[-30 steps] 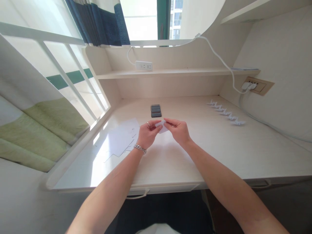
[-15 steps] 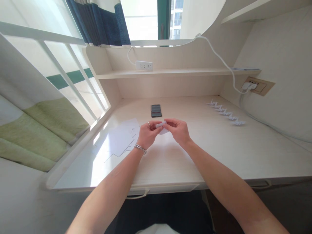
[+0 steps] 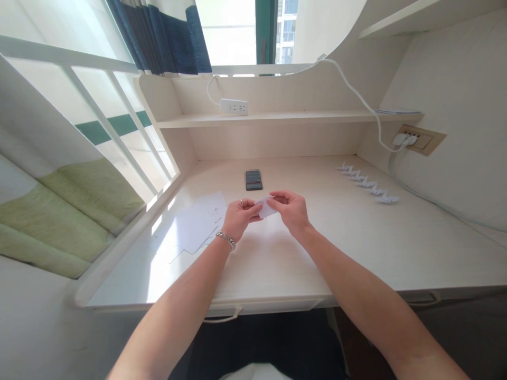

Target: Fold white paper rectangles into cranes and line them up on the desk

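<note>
Between my two hands, above the middle of the desk, is a small piece of folded white paper point(image 3: 266, 208). My left hand point(image 3: 240, 216), with a ring and a chain bracelet point(image 3: 226, 240), pinches its left edge between thumb and fingers. From the other side my right hand point(image 3: 292, 211) grips the upper right part with thumb and forefinger. The finer folds are too small to make out. Just beyond the hands a dark phone point(image 3: 253, 180) lies flat. White paper sheets point(image 3: 198, 221) spread out to the left of my left hand.
Several small folded white paper figures point(image 3: 367, 183) stand in a slanting row at the back right of the desk point(image 3: 356, 243). A power strip point(image 3: 234, 106) sits on the shelf point(image 3: 277, 118). A white cable point(image 3: 358, 95) hangs down to the wall socket point(image 3: 422, 140).
The paper is turned so that more of its flat face shows. My left hand has shifted slightly left and down, its fingers now lower behind the paper.
</note>
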Action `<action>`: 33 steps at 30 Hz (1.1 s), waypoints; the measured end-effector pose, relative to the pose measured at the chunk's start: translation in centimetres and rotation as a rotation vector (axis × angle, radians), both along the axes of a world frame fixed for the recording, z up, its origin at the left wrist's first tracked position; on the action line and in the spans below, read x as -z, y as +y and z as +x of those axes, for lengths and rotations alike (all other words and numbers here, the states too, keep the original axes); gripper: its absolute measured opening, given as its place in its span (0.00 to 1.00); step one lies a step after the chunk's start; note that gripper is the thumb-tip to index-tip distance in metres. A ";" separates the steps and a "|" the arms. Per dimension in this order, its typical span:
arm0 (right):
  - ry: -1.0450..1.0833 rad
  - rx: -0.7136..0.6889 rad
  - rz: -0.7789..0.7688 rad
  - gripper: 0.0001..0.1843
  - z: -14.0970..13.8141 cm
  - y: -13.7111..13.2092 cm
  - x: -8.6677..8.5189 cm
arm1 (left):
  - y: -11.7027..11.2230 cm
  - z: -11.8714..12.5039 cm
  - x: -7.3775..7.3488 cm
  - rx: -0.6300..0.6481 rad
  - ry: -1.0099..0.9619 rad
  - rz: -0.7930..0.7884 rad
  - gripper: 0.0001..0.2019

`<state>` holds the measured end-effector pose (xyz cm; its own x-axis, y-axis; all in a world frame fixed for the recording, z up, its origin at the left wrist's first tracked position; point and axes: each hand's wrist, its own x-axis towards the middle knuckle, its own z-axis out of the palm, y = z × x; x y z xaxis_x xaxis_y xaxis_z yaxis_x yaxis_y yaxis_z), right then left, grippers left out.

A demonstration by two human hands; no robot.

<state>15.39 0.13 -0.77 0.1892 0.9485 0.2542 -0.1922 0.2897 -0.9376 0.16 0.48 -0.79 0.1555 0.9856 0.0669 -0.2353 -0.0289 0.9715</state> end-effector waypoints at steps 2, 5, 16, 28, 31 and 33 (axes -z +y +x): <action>0.009 0.000 0.001 0.18 0.0 0.0 0.0 | 0.0 0.0 0.0 0.010 -0.020 0.003 0.18; 0.003 0.017 0.007 0.18 0.2 0.1 0.0 | -0.2 0.0 -0.1 0.041 0.033 -0.016 0.18; 0.036 0.055 -0.016 0.19 0.4 0.1 -0.3 | 0.0 0.3 0.4 0.047 0.297 0.129 0.17; 0.104 0.006 -0.065 0.22 0.7 0.0 -0.7 | -0.3 0.5 0.4 0.065 0.372 0.156 0.16; 0.060 -0.070 -0.121 0.22 0.7 -0.2 -0.9 | -0.2 0.5 0.6 0.056 0.384 0.165 0.16; 0.015 -0.105 -0.140 0.22 0.7 -0.3 -0.9 | -0.1 0.5 0.6 0.057 0.378 0.165 0.16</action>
<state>16.05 -0.20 0.12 0.0903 0.9891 0.1162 -0.2284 0.1342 -0.9643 0.63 0.37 -1.41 0.2533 0.9555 0.1509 0.1310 -0.1884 0.9733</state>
